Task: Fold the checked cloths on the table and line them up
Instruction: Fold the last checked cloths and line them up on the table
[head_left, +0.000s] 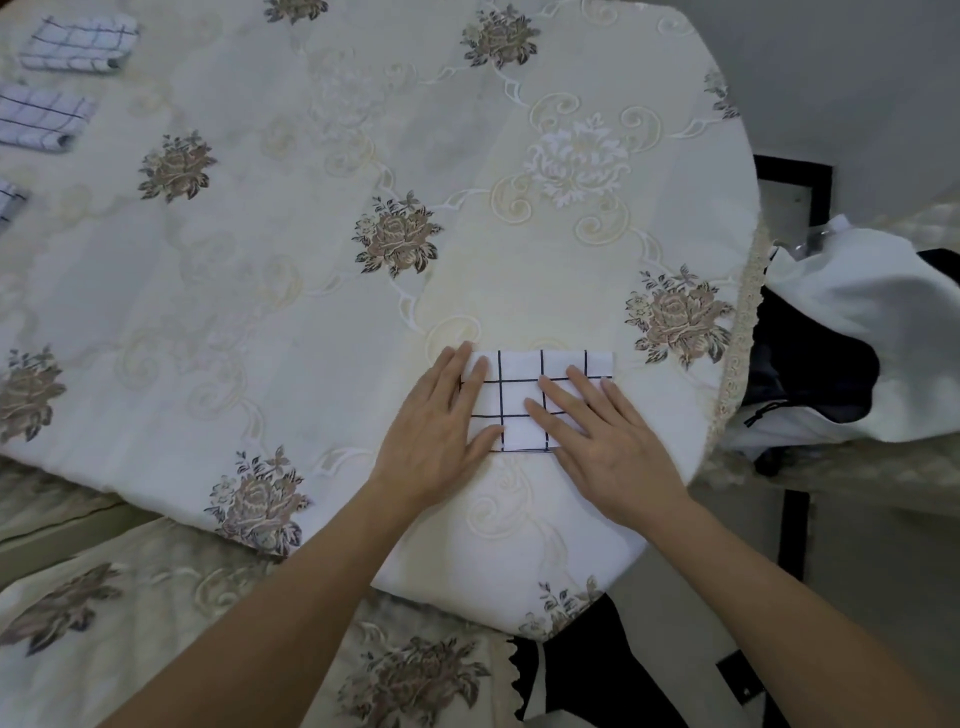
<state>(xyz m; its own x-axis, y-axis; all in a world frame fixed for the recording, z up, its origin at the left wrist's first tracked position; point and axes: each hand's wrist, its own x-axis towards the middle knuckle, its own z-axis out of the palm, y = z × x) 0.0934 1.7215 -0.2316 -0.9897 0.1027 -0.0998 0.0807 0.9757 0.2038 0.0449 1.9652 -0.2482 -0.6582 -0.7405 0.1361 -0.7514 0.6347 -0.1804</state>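
Three folded cloths (78, 44) (44, 117) (10, 200) already lie in a row along the table's (260, 312) far left edge. A fourth cloth (524, 400), folded small, sits near the person, pressed flat under the left hand (441, 415) and right hand (597, 431), fingers straight and spread. It likely needs only placing in line.

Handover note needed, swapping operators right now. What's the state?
Hands: left hand open, pressing flat on the cloth; right hand open, flat on its right side.
Cloth: folded to a small rectangle on the table, near its edge in front of the person.
Done: three folded cloths lined up at far left, the last cut off by the frame.
Left: probably smooth this one, then add it to the line.
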